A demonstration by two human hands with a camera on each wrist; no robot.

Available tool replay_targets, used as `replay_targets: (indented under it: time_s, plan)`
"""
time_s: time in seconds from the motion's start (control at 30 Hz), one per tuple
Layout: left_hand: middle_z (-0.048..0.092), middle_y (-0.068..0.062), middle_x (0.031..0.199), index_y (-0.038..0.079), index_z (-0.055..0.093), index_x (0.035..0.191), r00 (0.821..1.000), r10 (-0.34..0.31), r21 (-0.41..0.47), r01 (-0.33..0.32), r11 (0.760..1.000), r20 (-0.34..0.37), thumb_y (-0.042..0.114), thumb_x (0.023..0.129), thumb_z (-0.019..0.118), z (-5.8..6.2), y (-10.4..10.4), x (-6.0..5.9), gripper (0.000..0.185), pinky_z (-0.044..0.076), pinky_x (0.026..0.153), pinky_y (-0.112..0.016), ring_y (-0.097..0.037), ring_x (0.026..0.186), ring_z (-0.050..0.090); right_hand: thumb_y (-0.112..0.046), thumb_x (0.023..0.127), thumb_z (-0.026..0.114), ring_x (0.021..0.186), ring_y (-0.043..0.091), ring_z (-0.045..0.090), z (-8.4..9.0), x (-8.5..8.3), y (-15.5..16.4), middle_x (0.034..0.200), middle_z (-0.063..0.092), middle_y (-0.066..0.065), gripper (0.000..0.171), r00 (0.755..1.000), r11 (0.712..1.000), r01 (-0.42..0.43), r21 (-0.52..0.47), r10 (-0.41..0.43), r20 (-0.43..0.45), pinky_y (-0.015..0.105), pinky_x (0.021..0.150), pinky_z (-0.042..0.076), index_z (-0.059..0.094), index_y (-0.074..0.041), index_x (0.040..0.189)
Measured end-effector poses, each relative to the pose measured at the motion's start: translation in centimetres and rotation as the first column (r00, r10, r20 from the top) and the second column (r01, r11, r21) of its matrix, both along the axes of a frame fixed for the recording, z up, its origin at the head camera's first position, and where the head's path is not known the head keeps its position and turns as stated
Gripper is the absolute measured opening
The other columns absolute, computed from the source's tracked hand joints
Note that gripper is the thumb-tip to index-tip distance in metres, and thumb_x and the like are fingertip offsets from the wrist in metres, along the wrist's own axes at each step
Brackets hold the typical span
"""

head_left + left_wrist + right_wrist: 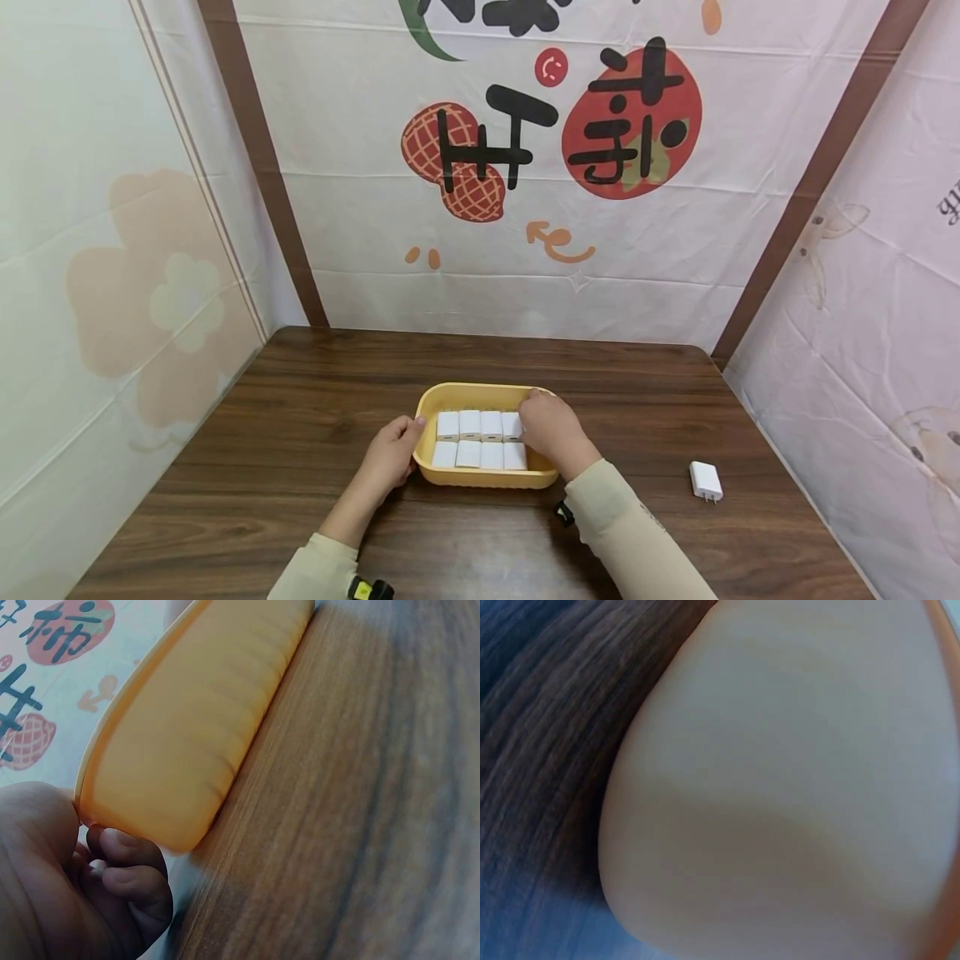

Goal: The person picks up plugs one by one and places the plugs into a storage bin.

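Note:
A yellow plastic basket [487,478] sits on the table, with white charger plugs [468,454] lined up inside in two rows. My left hand [393,450] grips the basket's left rim, thumb over the edge and fingers curled below it on the outside. At the right end, my right hand [553,425] reaches over the rim beside the back row's rightmost plug [512,426]. Its fingertips are hidden behind the hand, so I cannot tell what they hold. The right wrist view is filled by the basket's outer wall [780,765].
Another white charger plug [706,481] lies on the table at the right, its prongs toward me. The dark wood-grain table [360,375] meets a printed cloth wall [360,250] at the back, and more cloth hangs at both sides.

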State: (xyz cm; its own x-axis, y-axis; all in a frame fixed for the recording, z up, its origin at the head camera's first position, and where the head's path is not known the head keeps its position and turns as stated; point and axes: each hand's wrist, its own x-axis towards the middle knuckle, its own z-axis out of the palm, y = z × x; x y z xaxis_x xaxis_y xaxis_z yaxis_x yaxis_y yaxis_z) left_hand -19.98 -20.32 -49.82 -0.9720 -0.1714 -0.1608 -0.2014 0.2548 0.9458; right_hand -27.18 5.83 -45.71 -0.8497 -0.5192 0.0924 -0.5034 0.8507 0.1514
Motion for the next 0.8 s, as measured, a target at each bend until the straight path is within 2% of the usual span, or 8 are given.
replay_targets:
  time_s: [0.37, 0.8]
  plan:
    - [0.046, -0.004, 0.058, 0.004, 0.058, 0.098, 1.000, -0.002, 0.014, 0.002, 1.000, -0.002, 0.044, 0.108, 0.049, -0.02, -0.04, 0.01, 0.042, 0.033, 0.040, -0.024, -0.015, 0.048, 0.043, -0.030, 0.086, 0.084, 0.089, 0.022, 0.067, 0.25, -0.05, -0.07, 0.106, 0.070, 0.010, 0.027, 0.998, 0.999, 0.020, -0.025, -0.019, 0.055, 0.040, 0.084, 0.059, 0.077, -0.006, 0.095]
    - [0.047, -0.003, 0.058, 0.004, 0.058, 0.097, 1.000, -0.002, 0.013, 0.002, 1.000, -0.002, 0.044, 0.108, 0.049, -0.10, -0.06, 0.00, 0.043, 0.033, 0.040, -0.024, -0.015, 0.047, 0.043, -0.027, 0.085, 0.084, 0.091, 0.021, 0.067, 0.54, -0.14, 0.19, 0.106, 0.072, 0.010, 0.024, 0.997, 0.997, -0.016, -0.074, 0.022, 0.078, 0.039, 0.085, 0.059, 0.076, -0.006, 0.092]
